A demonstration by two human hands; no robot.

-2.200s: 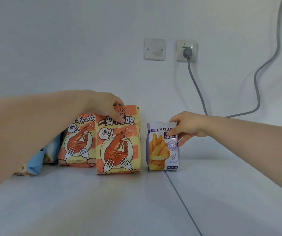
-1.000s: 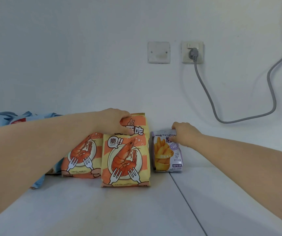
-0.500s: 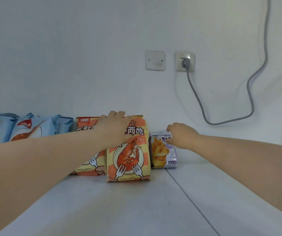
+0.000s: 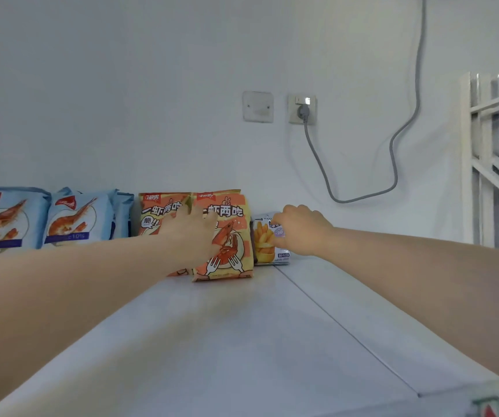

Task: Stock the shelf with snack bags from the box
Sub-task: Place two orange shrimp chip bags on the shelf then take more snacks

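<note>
Two orange shrimp snack bags stand side by side on the white shelf (image 4: 242,341) against the wall: the front one (image 4: 230,254) and one behind it to the left (image 4: 156,210). My left hand (image 4: 192,233) lies flat with straight fingers against their fronts. A small purple fries bag (image 4: 265,245) stands just right of them. My right hand (image 4: 299,230) has curled fingers at the fries bag's upper right part and covers it. Two light blue shrimp bags (image 4: 4,218) (image 4: 76,218) stand further left.
A wall socket (image 4: 302,109) with a grey cable (image 4: 392,164) and a blank plate (image 4: 258,106) are on the wall above the bags. A white metal frame (image 4: 483,158) rises at the right. The shelf stretches bare toward me, with a seam (image 4: 341,326) running diagonally.
My left hand has slid down from the orange bag's top and now presses flat on the fronts. The view has shifted, showing the blue bags and the frame. My right hand stays at the fries bag.
</note>
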